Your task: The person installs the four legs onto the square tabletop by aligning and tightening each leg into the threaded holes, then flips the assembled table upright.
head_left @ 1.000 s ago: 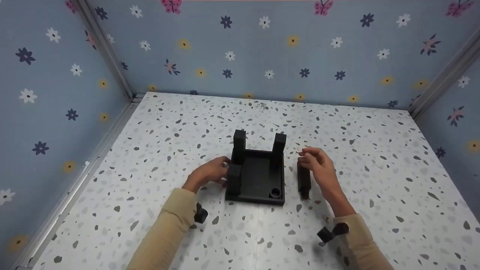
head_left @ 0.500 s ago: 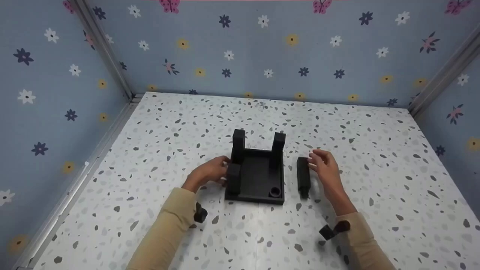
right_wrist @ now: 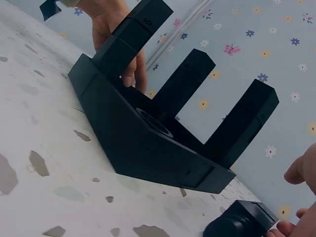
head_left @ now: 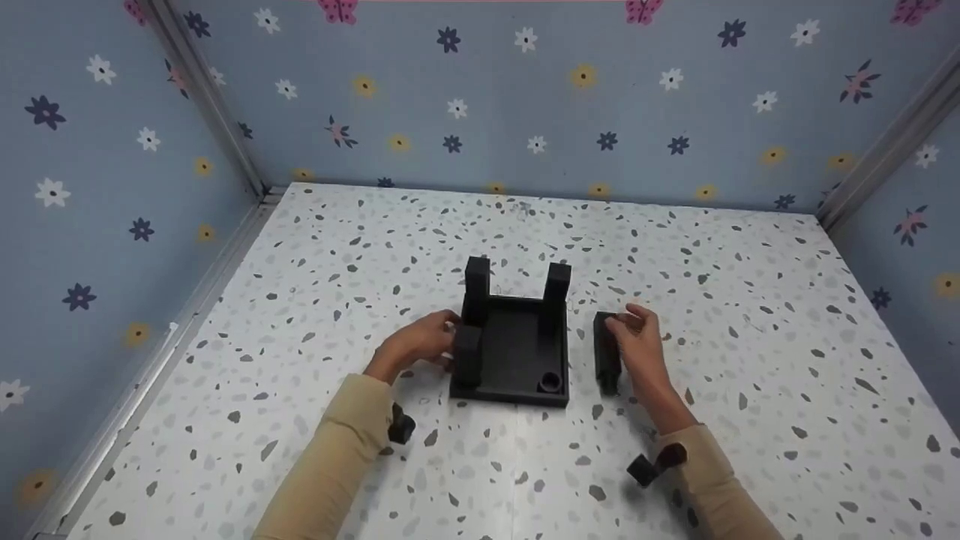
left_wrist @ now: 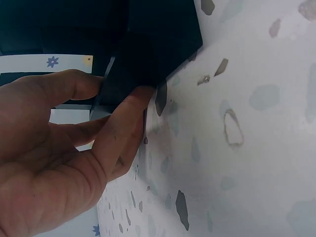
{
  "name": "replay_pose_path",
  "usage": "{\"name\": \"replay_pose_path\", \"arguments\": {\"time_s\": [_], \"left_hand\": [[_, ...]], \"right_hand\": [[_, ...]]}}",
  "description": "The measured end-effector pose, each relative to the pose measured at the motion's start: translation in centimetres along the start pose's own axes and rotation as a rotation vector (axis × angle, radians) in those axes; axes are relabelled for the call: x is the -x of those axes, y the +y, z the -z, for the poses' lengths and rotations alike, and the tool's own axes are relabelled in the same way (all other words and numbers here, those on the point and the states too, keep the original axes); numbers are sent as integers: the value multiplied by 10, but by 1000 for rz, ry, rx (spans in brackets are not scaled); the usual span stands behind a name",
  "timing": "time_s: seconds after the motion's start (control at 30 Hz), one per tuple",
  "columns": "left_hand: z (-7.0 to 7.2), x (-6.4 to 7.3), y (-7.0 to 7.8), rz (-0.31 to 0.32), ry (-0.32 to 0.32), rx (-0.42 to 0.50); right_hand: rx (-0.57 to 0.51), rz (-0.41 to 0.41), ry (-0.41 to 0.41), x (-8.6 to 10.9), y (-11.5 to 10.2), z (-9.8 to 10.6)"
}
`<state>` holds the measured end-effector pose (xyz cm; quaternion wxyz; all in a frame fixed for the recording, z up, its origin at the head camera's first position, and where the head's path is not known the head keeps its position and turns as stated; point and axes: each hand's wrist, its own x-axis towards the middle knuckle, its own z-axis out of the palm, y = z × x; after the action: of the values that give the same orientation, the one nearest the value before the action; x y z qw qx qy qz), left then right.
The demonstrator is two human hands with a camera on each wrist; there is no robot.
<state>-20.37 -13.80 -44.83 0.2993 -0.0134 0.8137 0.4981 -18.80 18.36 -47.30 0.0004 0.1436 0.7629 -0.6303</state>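
Observation:
A black tray-like tabletop (head_left: 510,397) lies upside down mid-table, with three square legs standing on it, one being the near-left leg (head_left: 468,356). A round socket (head_left: 550,383) shows in its bare near-right corner. My left hand (head_left: 420,339) grips the tabletop's left edge beside that leg, fingers bent over the rim and at its underside. A loose black leg (head_left: 606,356) lies to the right, its narrower end towards me. My right hand (head_left: 640,346) is beside it, fingertips at its far end. In the right wrist view, one digit hangs apart above the loose leg (right_wrist: 247,217).
White speckled tabletop surface (head_left: 360,247) surrounds the parts. Blue flowered panels (head_left: 510,97) stand at the back and both sides, with metal posts (head_left: 214,97) at the corners. Black camera mounts (head_left: 401,429) sit on both sleeves.
My right hand drew off the loose leg to the right, uncovering its far end, then came back against its right side. The left hand and the tabletop stay in place.

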Motion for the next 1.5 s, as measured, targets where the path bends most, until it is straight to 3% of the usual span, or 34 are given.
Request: {"name": "replay_pose_path", "arguments": {"time_s": [0.33,0.73,0.87,1.27,1.5], "left_hand": [[0,-1,-1,9,7,-19],[0,-2,0,9,11,-31],[0,-2,0,7,10,-19],[-1,1,-2,-14,12,-21],[1,-1,-3,13,35,-76]], "right_hand": [[-31,24,-4,-6,9,-11],[263,65,-7,-7,1,-7],[311,98,-5,-9,0,-3],[277,127,-8,-9,-4,10],[236,136,-18,-7,-11,14]]}}
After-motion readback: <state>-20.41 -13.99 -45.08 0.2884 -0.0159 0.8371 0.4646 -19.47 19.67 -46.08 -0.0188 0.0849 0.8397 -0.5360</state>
